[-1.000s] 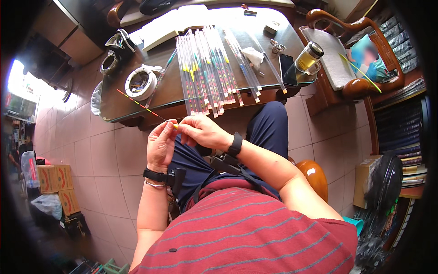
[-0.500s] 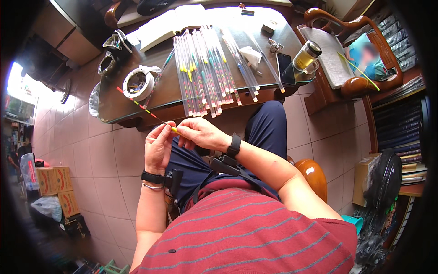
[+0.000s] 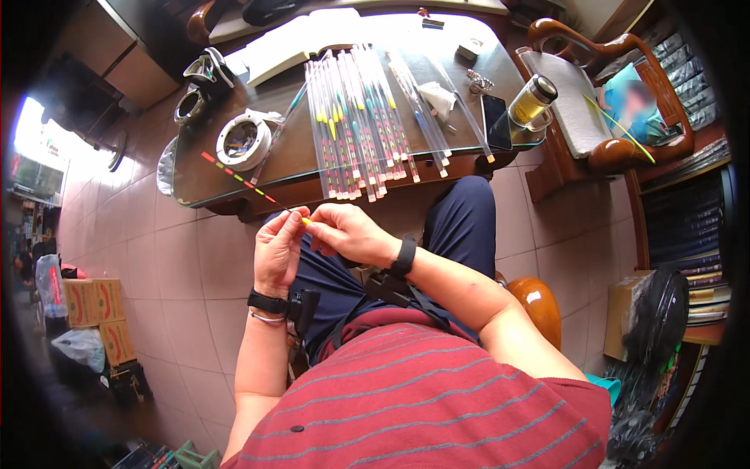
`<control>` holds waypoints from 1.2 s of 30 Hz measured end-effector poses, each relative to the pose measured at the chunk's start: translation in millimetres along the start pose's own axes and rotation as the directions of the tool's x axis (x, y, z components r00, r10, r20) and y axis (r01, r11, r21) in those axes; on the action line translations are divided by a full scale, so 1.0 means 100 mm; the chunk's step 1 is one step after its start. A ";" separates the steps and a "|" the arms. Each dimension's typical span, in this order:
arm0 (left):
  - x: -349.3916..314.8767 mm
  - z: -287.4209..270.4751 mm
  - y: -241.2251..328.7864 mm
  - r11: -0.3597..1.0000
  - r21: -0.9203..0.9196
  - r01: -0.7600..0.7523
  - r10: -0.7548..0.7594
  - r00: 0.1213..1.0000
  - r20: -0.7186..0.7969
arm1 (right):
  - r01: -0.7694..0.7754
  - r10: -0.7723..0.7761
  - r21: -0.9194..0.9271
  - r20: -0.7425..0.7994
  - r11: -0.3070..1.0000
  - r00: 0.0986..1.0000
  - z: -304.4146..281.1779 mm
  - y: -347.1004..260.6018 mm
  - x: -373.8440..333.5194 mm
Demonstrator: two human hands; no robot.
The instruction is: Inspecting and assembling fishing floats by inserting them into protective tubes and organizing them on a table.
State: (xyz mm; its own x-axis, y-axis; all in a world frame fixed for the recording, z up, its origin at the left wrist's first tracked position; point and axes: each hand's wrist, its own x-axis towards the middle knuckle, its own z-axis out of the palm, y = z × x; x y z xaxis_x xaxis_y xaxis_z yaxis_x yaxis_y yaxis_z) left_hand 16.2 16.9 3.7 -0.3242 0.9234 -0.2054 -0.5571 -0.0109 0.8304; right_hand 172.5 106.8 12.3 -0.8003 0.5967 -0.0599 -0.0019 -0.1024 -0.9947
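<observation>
Fishing float (image 3: 244, 181), a thin stick banded red, yellow and green, slants up to the left over the floor tiles, its lower end pinched between both hands above the person's lap. The left hand (image 3: 279, 252) curls its fingers around that end; the right hand (image 3: 346, 234) presses thumb and forefinger together on the yellow tip, touching the left. Just beyond, on the glass tabletop (image 3: 297, 160), lies a row of clear tubes (image 3: 361, 117) holding more floats, with a tape roll (image 3: 242, 141), a phone (image 3: 495, 122) and a jar (image 3: 533, 100) nearby.
</observation>
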 end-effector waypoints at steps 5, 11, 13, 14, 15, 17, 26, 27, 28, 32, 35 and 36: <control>0.01 -0.07 -0.04 0.999 -0.015 0.029 -0.030 0.999 -0.035 | -0.046 0.045 0.066 0.014 0.997 0.999 0.00 -0.01 0.00; -0.03 -0.03 -0.01 1.000 0.015 0.004 -0.004 0.999 -0.034 | -0.012 0.013 -0.100 0.014 0.995 1.000 0.02 -0.04 -0.01; -0.03 -0.02 0.00 1.000 0.006 0.012 -0.012 1.000 -0.015 | -0.104 0.099 0.074 0.072 0.992 0.993 0.01 -0.04 -0.01; -0.03 -0.02 0.00 1.000 0.002 0.010 -0.010 1.000 -0.016 | -0.154 0.139 0.153 0.107 0.976 0.985 0.00 -0.03 0.00; -0.03 -0.03 -0.01 1.000 -0.002 0.007 -0.007 1.000 -0.017 | -0.205 0.175 0.229 0.144 0.952 0.974 -0.01 -0.02 0.01; -0.02 -0.06 -0.03 1.000 0.010 0.022 -0.022 0.999 -0.033 | -0.049 0.048 0.023 0.045 0.999 0.998 0.02 0.04 0.01; -0.04 -0.05 -0.03 1.000 0.009 0.008 -0.008 1.000 -0.008 | -0.198 0.171 0.231 0.132 0.953 0.976 0.03 0.02 0.01; -0.04 -0.04 -0.02 1.000 0.003 0.017 -0.017 1.000 -0.015 | -0.188 0.167 0.204 0.115 0.961 0.979 0.03 0.01 0.02; -0.04 -0.05 -0.03 1.000 0.004 0.020 -0.020 1.000 -0.014 | -0.177 0.161 0.176 0.100 0.968 0.982 0.03 0.01 0.02; -0.03 -0.09 -0.07 1.000 0.014 0.021 -0.020 0.998 -0.065 | 0.094 -0.095 -0.271 0.007 0.958 0.995 0.03 0.10 0.02; -0.04 -0.08 -0.06 1.000 0.024 0.007 -0.006 0.999 -0.046 | -0.022 0.033 -0.160 0.066 0.987 0.997 0.03 0.03 0.00; -0.04 -0.07 -0.04 1.000 0.026 0.008 -0.008 1.000 -0.027 | -0.077 0.079 -0.027 0.097 0.997 0.992 0.03 0.02 -0.01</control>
State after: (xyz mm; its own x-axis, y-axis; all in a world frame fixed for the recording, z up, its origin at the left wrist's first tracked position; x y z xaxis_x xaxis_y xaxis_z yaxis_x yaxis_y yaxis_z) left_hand 14.4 10.2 -2.7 -0.3405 0.9127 -0.2259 -0.5400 0.0068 0.8416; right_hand 171.8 104.0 11.0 -0.8522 0.5068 -0.1302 0.0758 -0.1266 -0.9890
